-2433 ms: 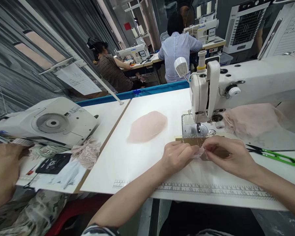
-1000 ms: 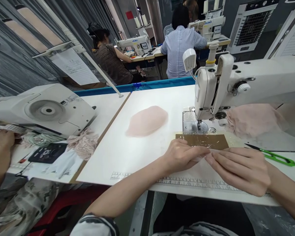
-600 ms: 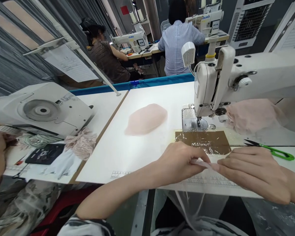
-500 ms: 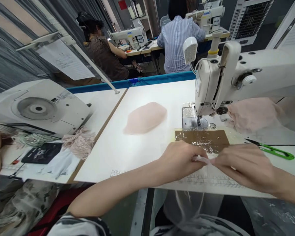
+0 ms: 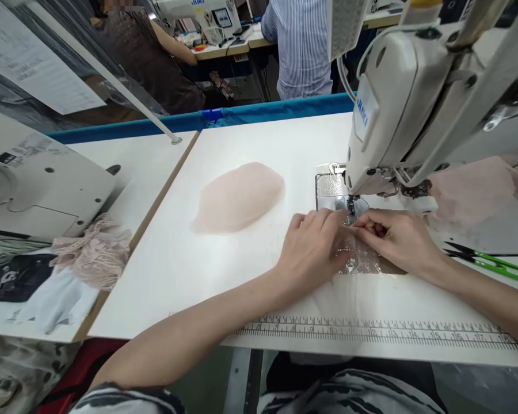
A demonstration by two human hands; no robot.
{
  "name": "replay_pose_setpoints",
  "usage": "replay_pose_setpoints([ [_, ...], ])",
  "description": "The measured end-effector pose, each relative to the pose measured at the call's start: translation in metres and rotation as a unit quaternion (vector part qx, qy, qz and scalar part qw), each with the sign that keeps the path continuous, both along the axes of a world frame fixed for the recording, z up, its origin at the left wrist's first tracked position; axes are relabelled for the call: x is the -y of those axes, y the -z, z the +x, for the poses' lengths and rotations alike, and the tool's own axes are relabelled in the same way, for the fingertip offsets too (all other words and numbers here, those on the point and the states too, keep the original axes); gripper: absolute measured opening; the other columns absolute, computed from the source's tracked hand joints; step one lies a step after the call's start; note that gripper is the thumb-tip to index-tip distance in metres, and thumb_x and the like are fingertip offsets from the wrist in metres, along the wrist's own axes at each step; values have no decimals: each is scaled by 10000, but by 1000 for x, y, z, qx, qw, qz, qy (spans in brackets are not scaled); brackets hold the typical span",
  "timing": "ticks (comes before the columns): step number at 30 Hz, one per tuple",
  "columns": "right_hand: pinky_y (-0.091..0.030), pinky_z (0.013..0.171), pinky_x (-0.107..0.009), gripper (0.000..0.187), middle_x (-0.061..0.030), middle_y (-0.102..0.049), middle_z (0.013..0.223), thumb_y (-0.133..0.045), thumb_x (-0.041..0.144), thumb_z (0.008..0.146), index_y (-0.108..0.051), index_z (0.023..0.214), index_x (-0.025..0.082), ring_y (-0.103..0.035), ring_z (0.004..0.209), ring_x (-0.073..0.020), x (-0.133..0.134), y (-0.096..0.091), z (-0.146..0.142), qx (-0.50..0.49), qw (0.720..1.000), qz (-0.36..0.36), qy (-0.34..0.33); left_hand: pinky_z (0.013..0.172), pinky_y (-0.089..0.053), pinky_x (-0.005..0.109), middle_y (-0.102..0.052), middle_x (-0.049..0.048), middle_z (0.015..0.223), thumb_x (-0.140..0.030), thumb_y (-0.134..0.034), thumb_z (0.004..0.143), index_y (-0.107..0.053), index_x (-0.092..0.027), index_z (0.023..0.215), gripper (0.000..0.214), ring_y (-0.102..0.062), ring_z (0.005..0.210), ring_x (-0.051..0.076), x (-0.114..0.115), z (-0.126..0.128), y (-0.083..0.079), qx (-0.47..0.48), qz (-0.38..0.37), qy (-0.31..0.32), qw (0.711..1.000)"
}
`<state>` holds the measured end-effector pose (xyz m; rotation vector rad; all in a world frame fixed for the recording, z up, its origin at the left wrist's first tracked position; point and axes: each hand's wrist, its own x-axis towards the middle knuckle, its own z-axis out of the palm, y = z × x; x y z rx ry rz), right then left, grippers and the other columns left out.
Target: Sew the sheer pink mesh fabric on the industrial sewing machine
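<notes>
Both hands are just in front of the needle and presser foot [image 5: 351, 206] of a white sewing machine [image 5: 384, 109]. A thin, sheer pale fabric [image 5: 339, 296] runs from my fingers down toward the table's front edge, hard to see against the white top. My left hand [image 5: 313, 244] has its fingers curled over the fabric's edge, fingertips partly hidden. With thumb and forefinger, my right hand [image 5: 395, 236] pinches the same edge right of the foot. Beneath the hands is a clear-taped brown patch [image 5: 391, 267] on the table.
A sheer pink fabric piece [image 5: 242, 198] lies flat to the left. Green-handled thread snips [image 5: 492, 261] and more pink fabric [image 5: 475, 187] are at the right. A printed ruler [image 5: 371, 332] lines the front edge. Another machine [image 5: 38, 172] stands left; two people sit beyond the blue edging [image 5: 280, 109].
Both hands have moved forward from the front of the table to the presser foot, bringing the sheer fabric along. The camera view has come closer and tilted down.
</notes>
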<state>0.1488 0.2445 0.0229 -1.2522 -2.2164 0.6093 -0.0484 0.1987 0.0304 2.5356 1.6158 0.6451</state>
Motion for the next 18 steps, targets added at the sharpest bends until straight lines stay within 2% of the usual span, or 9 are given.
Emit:
replay_pose_setpoints([
  [2, -369, 501, -262, 193, 51, -546, 535, -591, 347, 882, -669, 744, 236, -497, 485, -115, -2, 1, -1, 16, 1000, 15, 10, 969, -443, 437, -644, 120, 1266, -307, -702, 871, -552, -156, 1249, 434, -573, 1177, 277, 1, 0, 4, -23, 92, 23, 995],
  [3, -363, 496, -260, 189, 51, -538, 531, -593, 343, 875, -662, 735, 236, -494, 487, -117, -4, 1, -2, 19, 1000, 13, 13, 1000, -417, 445, -649, 113, 1264, -290, -691, 884, -585, -159, 1216, 372, -554, 1200, 276, 2, 0, 5, -37, 128, 35, 990],
  [5, -362, 490, -258, 184, 50, -523, 529, -603, 334, 861, -646, 712, 235, -490, 492, -119, -6, 0, -2, 18, 1000, -11, 17, 1009, -396, 423, -694, 67, 1196, -220, -652, 919, -641, -180, 1149, 234, -570, 1153, 239, 5, 0, 7, -70, 180, 57, 979],
  [7, -368, 490, -260, 196, 50, -507, 526, -617, 340, 854, -635, 691, 233, -486, 494, -121, -9, -1, -1, 11, 999, -39, 24, 999, -390, 399, -721, 25, 1169, -148, -611, 943, -671, -187, 1123, 194, -589, 1106, 203, 8, 1, 8, -106, 206, 79, 970],
  [9, -380, 499, -268, 210, 46, -503, 534, -622, 364, 862, -638, 696, 235, -490, 505, -128, -11, -1, -1, 2, 998, -58, 36, 985, -390, 395, -714, 14, 1224, -148, -589, 965, -678, -177, 1149, 207, -587, 1123, 194, 11, 1, 8, -134, 203, 92, 966],
  [12, -404, 535, -288, 209, 33, -534, 566, -597, 384, 890, -662, 756, 238, -520, 553, -149, -13, 3, 2, 6, 998, -49, 36, 969, -390, 405, -696, 19, 1280, -252, -565, 1000, -674, -170, 1196, 239, -572, 1188, 206, 11, 0, 6, -145, 176, 94, 969],
  [18, -445, 606, -318, 267, -19, -673, 677, -504, 343, 957, -736, 906, 223, -596, 623, -181, -8, 9, 16, 38, 996, 78, 5, 981, -376, 405, -706, 10, 1267, -276, -535, 1019, -681, -175, 1191, 248, -606, 1169, 182, 0, -3, 3, -113, 146, 110, 977],
])
